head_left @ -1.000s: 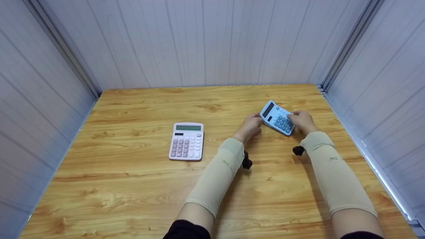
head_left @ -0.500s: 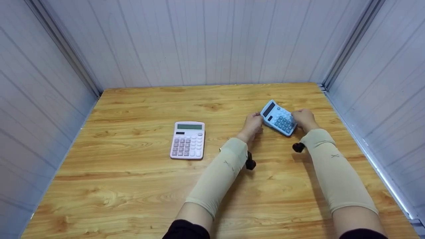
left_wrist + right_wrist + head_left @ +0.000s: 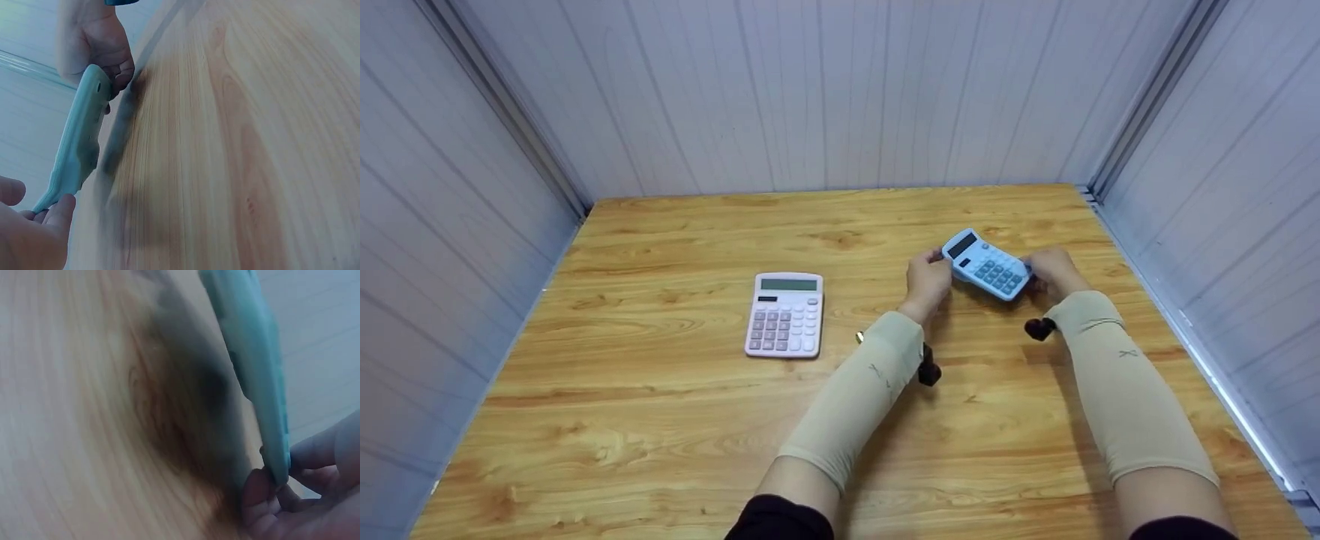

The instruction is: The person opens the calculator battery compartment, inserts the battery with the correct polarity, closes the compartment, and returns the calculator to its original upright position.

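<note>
Both hands hold a light blue calculator at its opposite ends, its keys facing up. My left hand pinches the screen end, with the thumb and fingers on either side of the edge in the left wrist view. At the key end my right hand pinches the edge; the right wrist view shows its fingers against the case. In the left wrist view the calculator is off the table and casts a shadow. A pink calculator lies flat on the table to the left.
The wood-grain table is bounded by a pale panelled wall at the back. Side walls stand at left and right, the right wall being nearer to the hands. A black device sits on the left wrist.
The blue calculator has turned slightly and its screen end has shifted a little left. The right hand's grip has moved outward to the key end. The pink calculator lies unmoved on the table.
</note>
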Action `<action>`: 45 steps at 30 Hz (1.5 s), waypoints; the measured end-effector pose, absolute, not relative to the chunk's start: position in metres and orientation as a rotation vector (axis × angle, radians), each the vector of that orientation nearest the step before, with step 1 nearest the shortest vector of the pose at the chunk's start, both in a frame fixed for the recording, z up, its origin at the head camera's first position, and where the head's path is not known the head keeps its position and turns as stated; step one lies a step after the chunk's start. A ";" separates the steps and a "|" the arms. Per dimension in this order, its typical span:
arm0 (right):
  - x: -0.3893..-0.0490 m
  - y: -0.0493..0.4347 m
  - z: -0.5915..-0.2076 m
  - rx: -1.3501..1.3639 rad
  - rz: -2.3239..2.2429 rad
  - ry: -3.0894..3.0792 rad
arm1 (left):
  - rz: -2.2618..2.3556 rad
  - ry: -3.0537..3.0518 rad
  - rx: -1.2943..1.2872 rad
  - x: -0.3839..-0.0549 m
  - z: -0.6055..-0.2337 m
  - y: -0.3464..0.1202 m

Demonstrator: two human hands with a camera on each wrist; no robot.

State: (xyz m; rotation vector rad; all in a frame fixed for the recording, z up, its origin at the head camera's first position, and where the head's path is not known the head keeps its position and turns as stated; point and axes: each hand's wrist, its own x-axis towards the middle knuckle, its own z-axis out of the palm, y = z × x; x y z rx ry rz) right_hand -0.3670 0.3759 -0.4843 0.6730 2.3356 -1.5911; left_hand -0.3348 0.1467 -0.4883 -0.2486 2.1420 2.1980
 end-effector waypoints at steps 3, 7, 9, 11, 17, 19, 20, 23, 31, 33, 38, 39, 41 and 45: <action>-0.365 0.378 -0.482 0.620 -1.781 2.148 | 2.230 2.175 -0.226 -0.336 -0.489 0.143; -0.364 0.379 -0.479 0.527 -1.943 1.933 | 2.323 2.157 -0.215 -0.338 -0.489 0.135; -0.363 0.378 -0.479 0.492 -1.984 1.863 | 2.366 2.120 -0.227 -0.339 -0.488 0.131; -0.364 0.378 -0.479 0.472 -2.027 1.793 | 2.396 2.072 -0.223 -0.341 -0.486 0.126; -0.362 0.372 -0.481 0.343 -2.033 1.799 | 2.408 1.957 -0.204 -0.345 -0.484 0.114; -0.361 0.370 -0.481 0.299 -2.032 1.824 | 2.428 1.913 -0.205 -0.346 -0.484 0.111; -0.360 0.370 -0.481 0.280 -2.037 1.831 | 2.443 1.892 -0.206 -0.346 -0.484 0.111; -0.358 0.368 -0.478 0.251 -2.068 1.822 | 2.457 1.880 -0.174 -0.346 -0.482 0.108; -0.349 0.361 -0.469 0.214 -2.158 1.764 | 2.425 1.806 -0.045 -0.342 -0.471 0.094; -0.347 0.358 -0.466 0.187 -2.173 1.746 | 2.428 1.752 -0.033 -0.341 -0.469 0.091; -0.343 0.350 -0.460 0.164 -2.214 1.710 | 2.442 1.685 -0.009 -0.341 -0.466 0.082; -0.342 0.348 -0.459 0.170 -2.223 1.707 | 2.442 1.682 -0.003 -0.341 -0.465 0.080; -0.340 0.344 -0.456 0.179 -2.238 1.701 | 2.440 1.678 0.014 -0.342 -0.464 0.076; -0.336 0.335 -0.453 0.189 -2.258 1.691 | 2.440 1.674 0.029 -0.343 -0.463 0.067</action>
